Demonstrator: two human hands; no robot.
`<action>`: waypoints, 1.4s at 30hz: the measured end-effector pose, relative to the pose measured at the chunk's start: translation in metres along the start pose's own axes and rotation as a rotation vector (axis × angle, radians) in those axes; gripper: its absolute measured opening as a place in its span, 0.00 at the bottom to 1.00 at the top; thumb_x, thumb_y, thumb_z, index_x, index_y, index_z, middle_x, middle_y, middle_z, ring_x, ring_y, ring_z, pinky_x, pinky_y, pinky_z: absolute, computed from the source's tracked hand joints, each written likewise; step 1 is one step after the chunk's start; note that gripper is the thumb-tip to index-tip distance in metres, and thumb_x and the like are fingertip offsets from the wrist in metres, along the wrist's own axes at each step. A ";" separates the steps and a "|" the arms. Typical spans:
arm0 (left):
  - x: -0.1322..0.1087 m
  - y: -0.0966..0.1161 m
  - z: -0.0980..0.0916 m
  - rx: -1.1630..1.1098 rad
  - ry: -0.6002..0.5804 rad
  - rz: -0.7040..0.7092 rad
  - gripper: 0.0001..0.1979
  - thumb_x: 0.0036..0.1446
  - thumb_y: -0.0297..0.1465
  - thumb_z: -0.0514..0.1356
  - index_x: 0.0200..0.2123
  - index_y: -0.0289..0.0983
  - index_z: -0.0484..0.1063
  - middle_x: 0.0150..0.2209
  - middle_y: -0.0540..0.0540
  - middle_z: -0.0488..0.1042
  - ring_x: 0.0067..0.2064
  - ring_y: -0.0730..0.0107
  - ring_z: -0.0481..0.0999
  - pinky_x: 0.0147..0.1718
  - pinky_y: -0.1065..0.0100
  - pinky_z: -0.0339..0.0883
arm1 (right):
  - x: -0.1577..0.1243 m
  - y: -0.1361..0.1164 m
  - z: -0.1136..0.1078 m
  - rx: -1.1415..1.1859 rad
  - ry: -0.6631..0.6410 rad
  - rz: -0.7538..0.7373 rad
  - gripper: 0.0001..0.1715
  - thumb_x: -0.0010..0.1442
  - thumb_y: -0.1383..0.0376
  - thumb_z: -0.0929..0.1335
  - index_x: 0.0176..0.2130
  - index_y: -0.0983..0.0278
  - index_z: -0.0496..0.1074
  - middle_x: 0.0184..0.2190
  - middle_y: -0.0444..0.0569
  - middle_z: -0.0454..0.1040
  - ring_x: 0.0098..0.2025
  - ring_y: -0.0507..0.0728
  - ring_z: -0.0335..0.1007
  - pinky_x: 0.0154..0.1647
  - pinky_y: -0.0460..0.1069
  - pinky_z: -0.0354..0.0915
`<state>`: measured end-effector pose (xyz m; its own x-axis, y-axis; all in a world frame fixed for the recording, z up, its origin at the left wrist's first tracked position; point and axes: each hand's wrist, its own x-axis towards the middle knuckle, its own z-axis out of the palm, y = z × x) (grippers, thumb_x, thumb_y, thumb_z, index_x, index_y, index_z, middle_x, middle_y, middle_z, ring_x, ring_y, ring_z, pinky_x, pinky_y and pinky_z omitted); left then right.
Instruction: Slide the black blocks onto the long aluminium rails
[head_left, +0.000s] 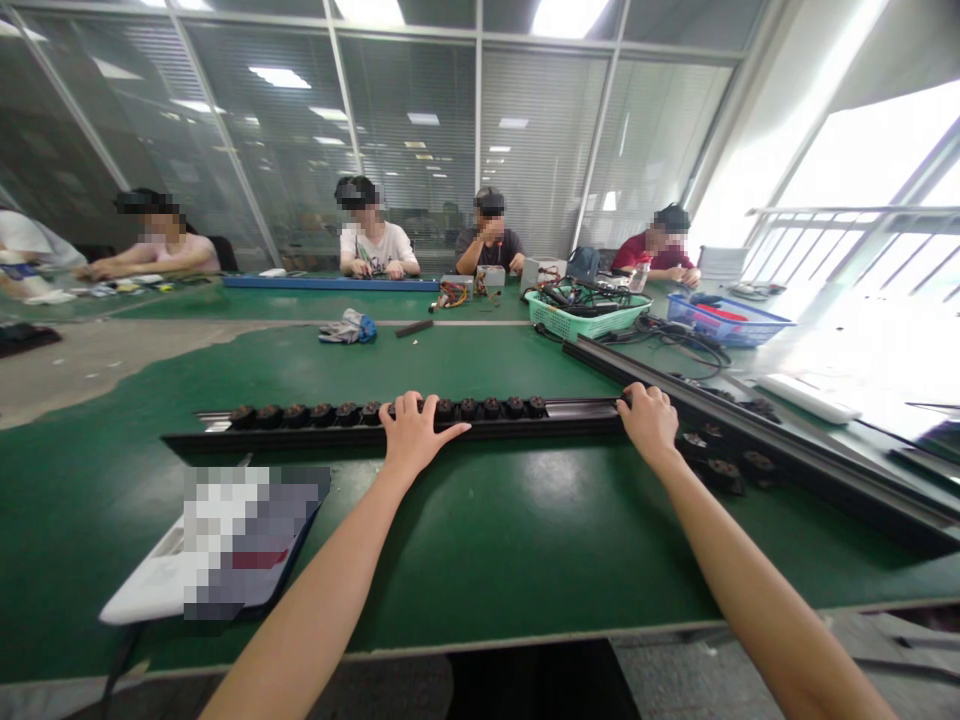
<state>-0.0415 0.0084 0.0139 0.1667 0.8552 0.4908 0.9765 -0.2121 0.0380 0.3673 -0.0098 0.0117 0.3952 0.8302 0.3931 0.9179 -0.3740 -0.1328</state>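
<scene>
A long black rail (pixel 495 430) with a silvery channel lies across the table before me. A row of black round modules (pixel 292 415) sits in its channel, from the left end to right of the middle. My left hand (pixel 412 432) rests over the row with fingers spread and thumb stretched along the rail, hiding some modules. At the rail's right end, my right hand (pixel 651 422) has its fingers curled around a small black part (pixel 624 400), mostly hidden by them. Between the row and this hand a stretch of bare channel (pixel 585 409) shows.
A second black rail (pixel 795 460) lies slantwise at right, with loose black modules (pixel 724 475) beside it. A white device (pixel 165 560) lies at front left. Farther back are a cloth (pixel 349 327), a green basket (pixel 585 318) and a blue basket (pixel 727 322). Several people sit opposite.
</scene>
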 end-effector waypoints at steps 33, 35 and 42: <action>0.000 0.000 -0.002 -0.020 -0.013 -0.008 0.42 0.58 0.65 0.50 0.58 0.38 0.72 0.55 0.32 0.67 0.57 0.43 0.64 0.60 0.42 0.51 | 0.003 0.005 -0.002 0.022 -0.001 0.007 0.17 0.68 0.58 0.62 0.51 0.63 0.72 0.48 0.60 0.72 0.52 0.65 0.65 0.47 0.55 0.58; 0.000 0.000 -0.002 -0.026 -0.020 -0.014 0.41 0.58 0.65 0.50 0.58 0.39 0.73 0.55 0.32 0.67 0.58 0.43 0.63 0.61 0.42 0.50 | 0.003 0.007 -0.002 0.024 0.004 0.012 0.18 0.68 0.58 0.62 0.51 0.63 0.72 0.48 0.60 0.72 0.52 0.65 0.65 0.47 0.55 0.58; 0.000 0.001 -0.003 -0.021 -0.023 -0.020 0.41 0.58 0.65 0.50 0.58 0.39 0.72 0.55 0.33 0.67 0.58 0.43 0.63 0.61 0.42 0.50 | 0.005 0.010 -0.001 0.027 -0.007 0.019 0.17 0.68 0.58 0.63 0.52 0.63 0.72 0.48 0.60 0.72 0.51 0.65 0.66 0.47 0.54 0.59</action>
<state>-0.0409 0.0067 0.0163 0.1503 0.8700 0.4696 0.9766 -0.2046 0.0664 0.3781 -0.0100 0.0129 0.4123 0.8260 0.3843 0.9110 -0.3781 -0.1645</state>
